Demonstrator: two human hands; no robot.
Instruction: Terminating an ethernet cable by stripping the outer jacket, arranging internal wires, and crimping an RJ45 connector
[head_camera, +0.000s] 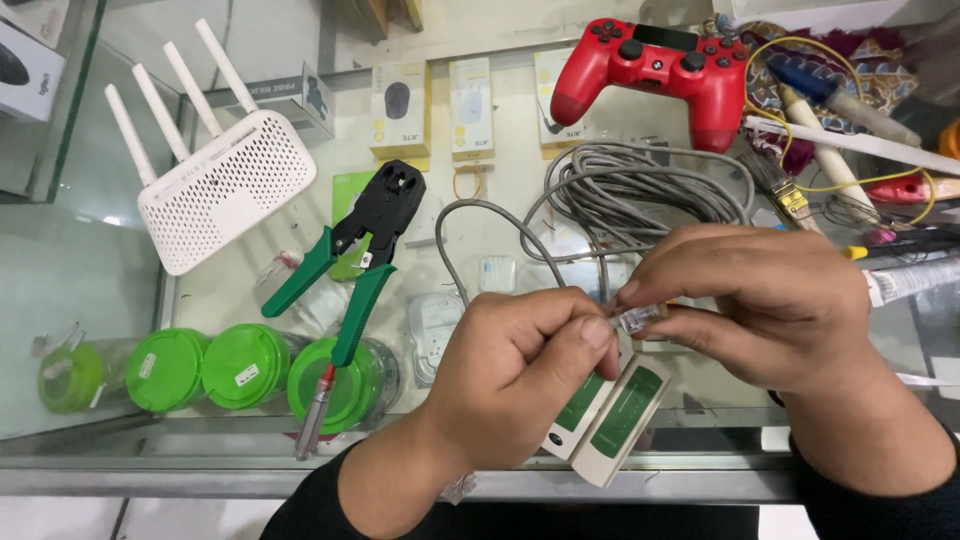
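Note:
My left hand (505, 375) and my right hand (760, 300) meet over a glass counter (90, 270). Between their fingertips is a small clear plug (636, 319) on the end of a grey cable (480, 212). My left thumb and forefinger pinch the cable end just behind the plug. My right thumb and forefinger pinch the plug itself. Under the hands lies a two-part white cable tester with green panels (615, 410), partly hidden by my left hand. The cable runs back to a loose grey coil (640, 185).
A crimping tool with green handles (355, 255) lies left of the hands. A white router with several antennas (215, 180) sits at far left, a red game controller (655, 65) at the back, brushes and tools (850, 110) at right. Green-lidded tubs (240, 365) show under the glass.

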